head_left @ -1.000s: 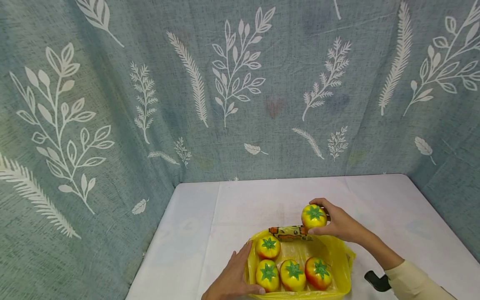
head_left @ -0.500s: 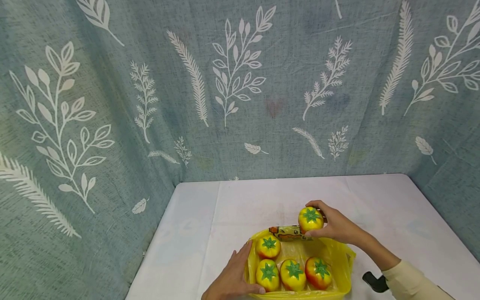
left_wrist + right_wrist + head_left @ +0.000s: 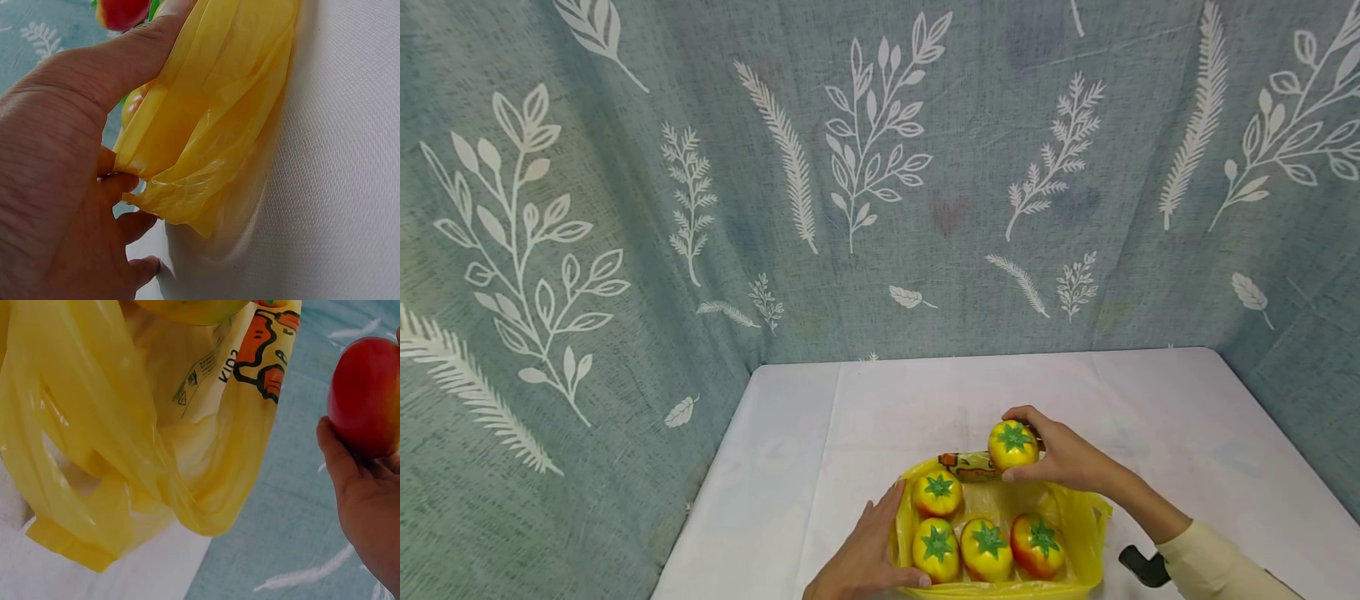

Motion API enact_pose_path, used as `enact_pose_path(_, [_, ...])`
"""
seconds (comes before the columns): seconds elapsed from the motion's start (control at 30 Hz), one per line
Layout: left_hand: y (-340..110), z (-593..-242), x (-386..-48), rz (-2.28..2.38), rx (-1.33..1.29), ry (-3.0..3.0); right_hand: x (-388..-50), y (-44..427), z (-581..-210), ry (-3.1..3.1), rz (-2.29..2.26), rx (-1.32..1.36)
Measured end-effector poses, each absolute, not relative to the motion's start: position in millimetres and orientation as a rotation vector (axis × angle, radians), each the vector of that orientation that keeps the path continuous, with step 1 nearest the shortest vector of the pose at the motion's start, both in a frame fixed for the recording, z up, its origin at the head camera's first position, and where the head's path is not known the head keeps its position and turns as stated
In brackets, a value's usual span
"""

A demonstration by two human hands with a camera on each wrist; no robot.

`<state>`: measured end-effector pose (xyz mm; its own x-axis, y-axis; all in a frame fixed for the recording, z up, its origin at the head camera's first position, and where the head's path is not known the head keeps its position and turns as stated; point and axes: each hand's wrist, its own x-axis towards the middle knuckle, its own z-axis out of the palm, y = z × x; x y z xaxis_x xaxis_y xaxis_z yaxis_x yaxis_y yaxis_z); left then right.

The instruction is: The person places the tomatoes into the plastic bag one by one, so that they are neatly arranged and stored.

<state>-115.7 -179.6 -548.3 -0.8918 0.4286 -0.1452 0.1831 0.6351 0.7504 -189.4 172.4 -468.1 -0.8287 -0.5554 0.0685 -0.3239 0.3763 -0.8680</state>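
A yellow plastic bag (image 3: pixel 1084 525) lies open like a tray on the table, with printed orange figures on its far rim. Several toy tomatoes, yellow and red with green star-shaped tops, sit inside: one at the back left (image 3: pixel 937 493), the others in a front row (image 3: pixel 987 550). My left hand (image 3: pixel 868 550) grips the bag's left side, thumb over the front rim; the left wrist view shows the bag's folded side (image 3: pixel 212 106) against its fingers. My right hand (image 3: pixel 1071 454) holds another toy tomato (image 3: pixel 1012 446) over the far rim; its red underside (image 3: pixel 362 394) shows in the right wrist view.
A white cloth covers the table (image 3: pixel 775 467). Grey-green curtain (image 3: pixel 925 167) with white leaf prints hangs behind it and at both sides. A black curved object (image 3: pixel 1144 567) is by the right sleeve (image 3: pixel 1210 562).
My right hand has moved a little left and toward me, carrying the toy tomato along the bag's far rim. The left hand and the bag have stayed in place.
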Motion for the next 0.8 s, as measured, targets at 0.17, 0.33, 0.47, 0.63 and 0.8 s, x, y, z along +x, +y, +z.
enact_pose_path(0.17, [-180, -549, -116, 1.138, 0.497, 2.547, -188, 169, -467, 2.377, -1.443, -0.79])
enact_pose_path(0.33, [-179, -549, -116, 1.142, 0.484, 2.541, -187, 166, -468, 2.374, -1.434, -0.788])
enact_pose_path(0.47, [-179, -549, -115, 1.132, 0.473, 2.546, -186, 164, -468, 2.372, -1.428, -0.793])
enact_pose_path(0.63, [-178, -548, -115, 1.124, 0.479, 2.551, -186, 161, -470, 2.371, -1.412, -0.804])
enact_pose_path(0.8, [-178, -548, -114, 1.088, 0.515, 2.578, -186, 158, -473, 2.364, -1.401, -0.793])
